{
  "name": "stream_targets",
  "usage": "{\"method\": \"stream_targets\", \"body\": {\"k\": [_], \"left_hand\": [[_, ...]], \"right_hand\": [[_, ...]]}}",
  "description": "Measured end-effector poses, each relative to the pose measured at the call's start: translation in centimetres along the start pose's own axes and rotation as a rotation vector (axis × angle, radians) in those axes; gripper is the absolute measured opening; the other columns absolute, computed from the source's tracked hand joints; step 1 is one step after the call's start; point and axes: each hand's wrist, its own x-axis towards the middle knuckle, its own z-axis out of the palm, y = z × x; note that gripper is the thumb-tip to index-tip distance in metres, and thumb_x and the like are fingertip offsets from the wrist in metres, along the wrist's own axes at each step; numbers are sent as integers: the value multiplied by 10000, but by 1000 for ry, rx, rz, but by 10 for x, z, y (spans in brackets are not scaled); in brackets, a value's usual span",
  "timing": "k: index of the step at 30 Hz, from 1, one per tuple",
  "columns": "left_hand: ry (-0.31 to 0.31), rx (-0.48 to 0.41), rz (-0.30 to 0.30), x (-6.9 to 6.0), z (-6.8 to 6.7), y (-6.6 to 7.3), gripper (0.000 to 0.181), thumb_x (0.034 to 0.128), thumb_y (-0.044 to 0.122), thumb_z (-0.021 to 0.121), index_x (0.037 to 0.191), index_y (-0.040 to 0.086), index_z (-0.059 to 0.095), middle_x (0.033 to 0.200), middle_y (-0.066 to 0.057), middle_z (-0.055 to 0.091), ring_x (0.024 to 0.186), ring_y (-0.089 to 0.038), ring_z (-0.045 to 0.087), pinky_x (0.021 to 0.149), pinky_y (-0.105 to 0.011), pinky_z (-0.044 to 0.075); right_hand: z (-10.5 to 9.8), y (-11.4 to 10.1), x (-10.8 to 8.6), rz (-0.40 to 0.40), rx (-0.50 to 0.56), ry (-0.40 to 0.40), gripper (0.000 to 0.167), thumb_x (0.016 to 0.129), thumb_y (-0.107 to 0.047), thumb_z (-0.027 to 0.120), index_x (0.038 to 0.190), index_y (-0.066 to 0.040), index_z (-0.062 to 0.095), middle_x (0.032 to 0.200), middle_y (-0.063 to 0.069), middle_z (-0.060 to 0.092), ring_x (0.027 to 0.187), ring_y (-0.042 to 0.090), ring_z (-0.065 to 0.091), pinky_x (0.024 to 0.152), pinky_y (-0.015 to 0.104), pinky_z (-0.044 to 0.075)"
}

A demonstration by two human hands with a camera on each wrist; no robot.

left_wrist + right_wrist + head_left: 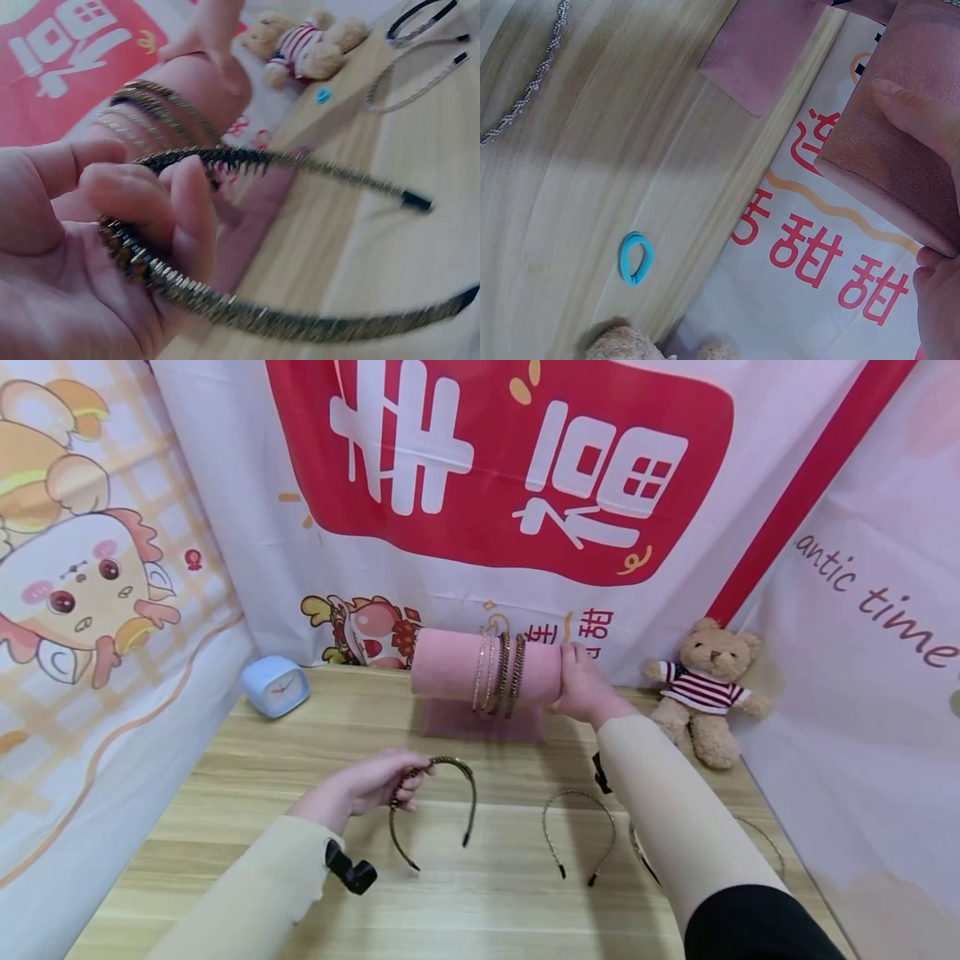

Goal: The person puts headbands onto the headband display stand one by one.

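Observation:
A dark gold beaded headband [472,789] is held by my left hand [377,783] above the table, its two ends hanging downward. In the left wrist view the fingers curl round one side of the headband [247,316]. Farther back stands a pink roll-shaped headband stand [446,664] on a pink base. Several headbands [517,677] hang round its roll, some light and thin, others dark gold. My right hand [587,683] grips the roll's right end; the right wrist view shows the thumb and fingers on opposite sides of the roll [907,142].
A thin headband [547,839] lies on the table [510,893] at right, with other bands [776,847] partly behind my right arm. A teddy bear [708,664] sits back right, near a blue hair tie [636,259]. A blue clock [275,686] stands back left. Printed cloths [465,556] enclose the table.

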Motion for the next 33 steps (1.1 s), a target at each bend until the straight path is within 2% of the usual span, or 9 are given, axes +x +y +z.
{"method": "stream_targets", "body": {"k": [3, 6, 8, 11, 14, 18, 23, 28, 33], "left_hand": [[65, 43, 50, -12, -7, 8, 287, 1055, 248, 439, 1131, 9, 578, 644, 25, 448, 541, -95, 438, 721, -342, 553], [158, 51, 98, -21, -14, 16, 279, 1056, 219, 453, 1142, -19, 569, 658, 7, 527, 557, -98, 522, 734, -344, 575], [262, -1, 130, -25, -17, 21, 253, 1044, 181, 489, 1137, -39, 572, 721, -19, 586, 623, -112, 587, 751, -347, 589], [463, -116, 175, -26, -23, 29, 260, 1018, 133, 553, 1182, -68, 562, 829, -37, 620, 747, -124, 633, 775, -337, 592], [648, -212, 228, -24, -28, 38, 346, 994, 105, 598, 1269, -92, 529, 861, -26, 621, 799, -110, 638, 816, -333, 577], [793, -251, 281, -15, -33, 50, 384, 980, 90, 617, 1297, -107, 525, 796, -21, 634, 745, -95, 648, 830, -333, 567], [881, -269, 332, 7, -37, 63, 378, 973, 55, 616, 1295, -125, 532, 761, -36, 636, 697, -104, 655, 803, -320, 578], [927, -298, 381, 26, -38, 78, 354, 963, 66, 637, 1274, -93, 578, 749, -24, 649, 683, -114, 653, 713, -274, 594], [950, -240, 385, 40, -34, 99, 312, 961, 99, 651, 1227, -62, 631, 782, -33, 659, 701, -132, 663, 676, -247, 588]], "right_hand": [[0, 0, 0, -6, 7, 1, 1240, 614, -253, 925, 1524, 41, 135, 1474, 289, 238, 1345, 421, 325, 1154, 466, 270], [1, 1, 0, -3, 5, -2, 1239, 620, -259, 923, 1526, 37, 132, 1478, 279, 237, 1352, 411, 319, 1158, 456, 262], [1, 1, 0, 2, 12, -5, 1243, 621, -252, 924, 1529, 33, 124, 1485, 279, 227, 1359, 410, 310, 1159, 460, 259], [0, 0, -1, 11, 16, -8, 1248, 620, -247, 928, 1530, 26, 119, 1488, 280, 221, 1361, 408, 307, 1159, 457, 261], [-1, -2, -2, 10, 17, -9, 1238, 623, -237, 927, 1526, 32, 124, 1481, 281, 226, 1355, 410, 312, 1158, 460, 263], [1, 0, -1, 9, 14, -5, 1238, 619, -240, 925, 1525, 38, 129, 1479, 281, 231, 1354, 409, 313, 1159, 456, 261], [3, 4, 2, 18, 10, -3, 1248, 612, -252, 926, 1531, 31, 132, 1487, 283, 224, 1354, 411, 316, 1156, 463, 267], [2, 4, 3, 9, 5, -1, 1230, 623, -251, 920, 1530, 28, 137, 1476, 277, 241, 1348, 408, 325, 1154, 465, 271], [2, 3, 3, 15, -2, -7, 1226, 628, -259, 919, 1529, 20, 137, 1477, 265, 242, 1349, 395, 325, 1153, 458, 276]]}}
